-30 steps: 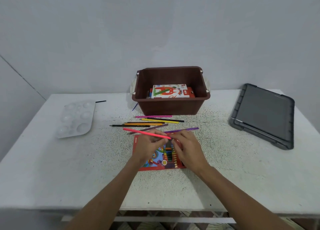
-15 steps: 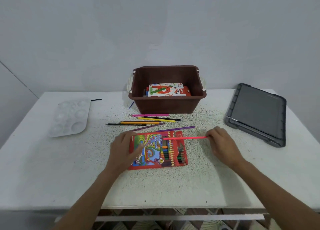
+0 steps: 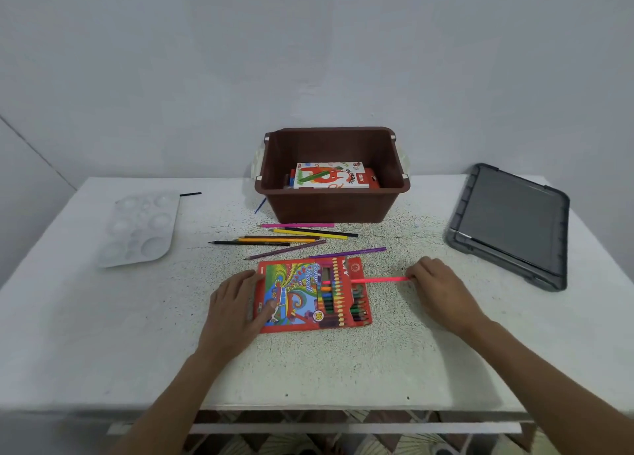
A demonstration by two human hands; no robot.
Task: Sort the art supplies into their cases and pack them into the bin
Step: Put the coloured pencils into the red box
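1. Reference. I give all positions relative to the red cardboard coloured-pencil case (image 3: 291, 293), which lies flat on the white speckled table (image 3: 308, 362), its open mouth at the right end.

2. Left hand (image 3: 236, 300). It rests on the left end of the case with its fingers laid out flat and the thumb on the printed cover. It grips nothing. I judge that it is bracing the case against sliding.

3. Right hand (image 3: 442, 288). It is to the right of the case and apart from it. Its fingers are curled and pinch the right end of the slim pink wooden pencil (image 3: 380, 279).

4. Governing relation. The pencil's long axis runs left to right, in line with the pencils already packed in the case. Its left end lies at the mouth, near the case's far edge. I cannot tell how deep it sits. The right hand is the nearer hand. In my judgement the next move is a straight push leftward along this axis.

5. Remaining work. A loose cluster of coloured pencils (image 3: 295, 240) lies beyond the case. The brown plastic bin (image 3: 332, 207) stands beyond those. The case is not yet in the bin.
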